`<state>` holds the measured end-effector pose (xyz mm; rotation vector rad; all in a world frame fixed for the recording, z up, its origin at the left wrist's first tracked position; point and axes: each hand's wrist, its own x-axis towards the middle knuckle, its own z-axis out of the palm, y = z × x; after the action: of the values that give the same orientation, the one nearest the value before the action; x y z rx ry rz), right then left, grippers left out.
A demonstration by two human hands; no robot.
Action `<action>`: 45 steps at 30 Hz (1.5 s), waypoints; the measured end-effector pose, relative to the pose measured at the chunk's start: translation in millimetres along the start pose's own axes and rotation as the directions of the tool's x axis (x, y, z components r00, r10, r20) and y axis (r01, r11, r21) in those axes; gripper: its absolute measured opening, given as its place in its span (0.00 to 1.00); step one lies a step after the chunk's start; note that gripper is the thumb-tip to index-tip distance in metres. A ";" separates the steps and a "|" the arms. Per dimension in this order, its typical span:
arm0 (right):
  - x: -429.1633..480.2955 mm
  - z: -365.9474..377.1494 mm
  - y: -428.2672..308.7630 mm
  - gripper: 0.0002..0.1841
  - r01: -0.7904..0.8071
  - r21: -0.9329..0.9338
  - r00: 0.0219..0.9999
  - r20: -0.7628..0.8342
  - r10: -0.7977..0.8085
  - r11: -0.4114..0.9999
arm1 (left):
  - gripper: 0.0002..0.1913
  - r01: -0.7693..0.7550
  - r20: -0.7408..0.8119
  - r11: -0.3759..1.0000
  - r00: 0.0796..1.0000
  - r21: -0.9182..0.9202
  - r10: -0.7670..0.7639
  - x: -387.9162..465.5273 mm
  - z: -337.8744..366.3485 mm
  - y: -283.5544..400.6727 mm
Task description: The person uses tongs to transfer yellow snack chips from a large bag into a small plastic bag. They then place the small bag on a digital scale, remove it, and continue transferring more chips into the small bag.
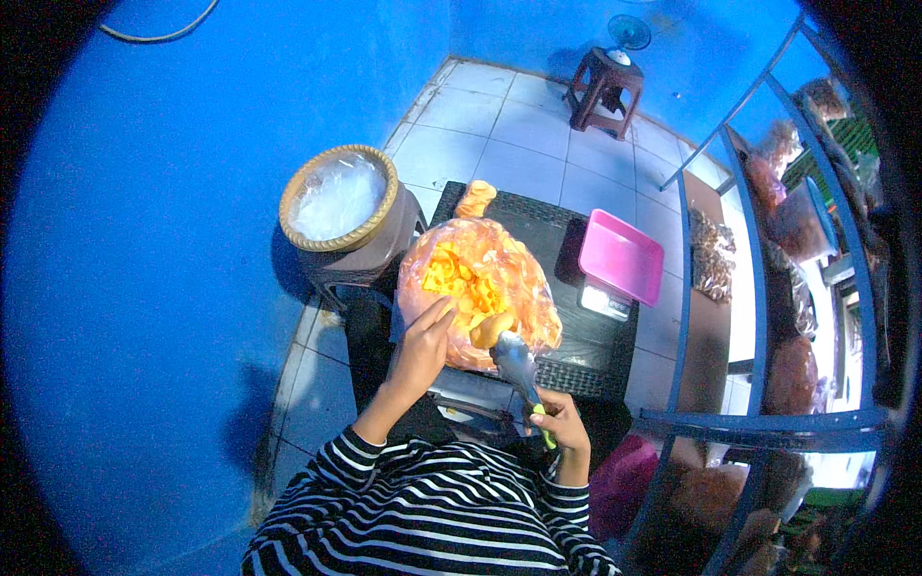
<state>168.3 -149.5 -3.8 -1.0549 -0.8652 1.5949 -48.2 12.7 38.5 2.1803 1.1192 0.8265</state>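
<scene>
A large clear plastic bag full of orange-yellow chips lies on a black table, its opening towards me. My left hand reaches to the near left rim of that opening, fingertips at the chips. Whether it pinches the plastic is hidden. In my right hand is the lime-green handle of a grey scoop. The scoop's head points at the bag's near edge, beside a larger curled chip. At the bag's far end a gathered, twisted neck sticks out.
Right of the bag, a pink tray sits on a digital scale. A rimmed basket lined with clear plastic stands on a stool at left. Metal shelving with bagged goods lines the right side. A small fan tops a brown stool.
</scene>
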 end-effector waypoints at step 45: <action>37.6 49.5 23.8 0.25 -0.008 0.103 0.960 -0.278 0.037 0.995 | 0.14 -0.483 0.238 0.847 0.815 -0.225 0.528 -48.4 24.9 33.5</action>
<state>109.4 -120.9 -15.5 -1.1866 -0.5778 1.4477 -35.7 -49.6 32.3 2.3987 0.3064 0.7361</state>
